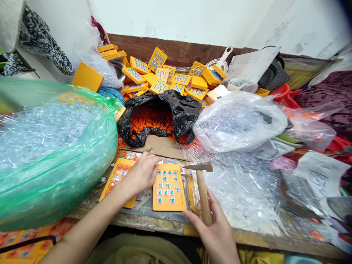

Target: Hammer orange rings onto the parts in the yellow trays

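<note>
My right hand (217,229) holds a hammer (204,194) by the lower end of its wooden handle. The metal head points left, level with the top of a yellow panel. My right thumb reaches out to the lower right corner of that yellow panel (165,205), which carries clear pieces with blue centres. At its upper left edge is my left hand (144,170), fingers drawn together; what they hold, if anything, is hidden. A small metal tip (150,149) shows just beyond the knuckles. Under my left wrist lies a second yellow panel (129,202) with orange round pieces.
A green bag (82,176) of clear plastic pieces bulges at left. Behind stand a black bag (187,113) with orange caps (151,121) and a heap of yellow panels (159,86). At right are a white bag (239,121) and loose clear pieces (242,198).
</note>
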Motion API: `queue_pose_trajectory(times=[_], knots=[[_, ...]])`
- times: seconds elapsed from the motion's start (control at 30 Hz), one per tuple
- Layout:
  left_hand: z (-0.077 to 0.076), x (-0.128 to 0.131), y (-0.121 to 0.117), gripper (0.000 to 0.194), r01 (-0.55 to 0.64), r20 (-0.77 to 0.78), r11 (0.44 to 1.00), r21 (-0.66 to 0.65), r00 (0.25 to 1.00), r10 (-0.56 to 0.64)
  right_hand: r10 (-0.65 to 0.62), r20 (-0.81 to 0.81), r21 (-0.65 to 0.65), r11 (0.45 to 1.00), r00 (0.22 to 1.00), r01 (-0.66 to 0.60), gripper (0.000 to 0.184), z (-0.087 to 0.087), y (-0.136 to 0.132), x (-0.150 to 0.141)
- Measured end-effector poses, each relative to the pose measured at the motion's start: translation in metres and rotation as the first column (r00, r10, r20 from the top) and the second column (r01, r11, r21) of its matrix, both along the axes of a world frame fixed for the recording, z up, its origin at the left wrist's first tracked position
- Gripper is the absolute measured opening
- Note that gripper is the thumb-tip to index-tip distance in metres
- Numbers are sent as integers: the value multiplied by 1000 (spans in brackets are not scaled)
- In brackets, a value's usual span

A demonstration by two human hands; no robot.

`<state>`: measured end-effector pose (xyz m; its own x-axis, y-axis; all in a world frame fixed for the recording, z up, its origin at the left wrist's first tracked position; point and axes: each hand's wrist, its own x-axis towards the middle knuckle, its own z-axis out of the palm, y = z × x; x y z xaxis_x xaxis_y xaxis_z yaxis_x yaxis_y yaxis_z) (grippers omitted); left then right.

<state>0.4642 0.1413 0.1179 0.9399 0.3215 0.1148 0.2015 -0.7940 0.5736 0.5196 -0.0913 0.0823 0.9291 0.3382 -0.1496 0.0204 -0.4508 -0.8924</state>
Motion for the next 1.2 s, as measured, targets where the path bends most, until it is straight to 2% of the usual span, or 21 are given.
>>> queue_pose_trajectory(times=[0.07, 0.1, 0.2, 0.27, 0.3, 0.37, 0.43, 0.53, 0.63, 0.73, 0.8, 0.87, 0.97, 1.0, 1.07, 1.13, 1.2], knots=[[1, -11, -11, 35, -37, 111, 986, -164, 992, 55, -59, -77, 105, 992, 995, 67, 77, 7, 3, -6], [2, -14, -18, 35, -54, 142, 959, -278, 985, 96, -91, -118, 150, 983, 989, 109, 75, 11, 6, -9], [3, -19, -40, 40, -83, 157, 818, -569, 966, 207, -84, -285, 276, 947, 955, 165, 76, 27, 22, -17], [3, -22, -56, 47, -71, 185, 772, -632, 953, 239, -15, -365, 362, 919, 931, 157, 77, 36, 34, -20], [2, -24, -65, 51, -53, 213, 784, -619, 949, 231, 25, -394, 397, 906, 919, 145, 78, 40, 39, -20], [-3, -32, -80, 57, 2, 303, 851, -526, 935, 185, 96, -438, 436, 892, 894, 118, 82, 42, 43, -21], [-11, -42, -92, 61, 47, 397, 911, -410, 908, 132, 135, -479, 438, 893, 867, 103, 84, 39, 40, -22], [-21, -57, -102, 62, 107, 516, 963, -246, 856, 37, 141, -547, 420, 899, 825, 125, 75, 29, 29, -28], [-23, -66, -102, 58, 211, 586, 971, -113, 803, -106, 171, -605, 446, 882, 778, 153, 65, 20, 21, -34], [-21, -71, -95, 55, 254, 561, 953, -163, 818, -122, 180, -599, 456, 877, 780, 148, 67, 16, 18, -39], [-22, -71, -86, 55, 190, 508, 958, -214, 860, -57, 110, -540, 401, 906, 835, 140, 70, 15, 16, -39], [-27, -66, -73, 55, 58, 455, 969, -241, 888, 60, 20, -413, 332, 934, 911, 130, 67, 16, 11, -37], [-34, -51, -54, 52, -104, 370, 953, -284, 905, 209, -20, -69, 219, 975, 997, 34, 52, 16, -1, -28], [-36, -46, -49, 51, -115, 334, 948, -298, 917, 216, 17, 65, 169, 985, 998, -28, 46, 15, -5, -25], [-37, -39, -42, 51, -101, 269, 945, -311, 944, 189, 188, 282, 58, 976, 941, -212, 40, 12, -10, -20], [-38, -35, -40, 51, -82, 223, 946, -315, 962, 158, 363, 386, -36, 925, 848, -379, 44, 7, -11, -18], [-37, -35, -40, 52, -81, 195, 944, -319, 969, 149, 418, 429, -78, 901, 801, -428, 48, 2, -9, -20]])
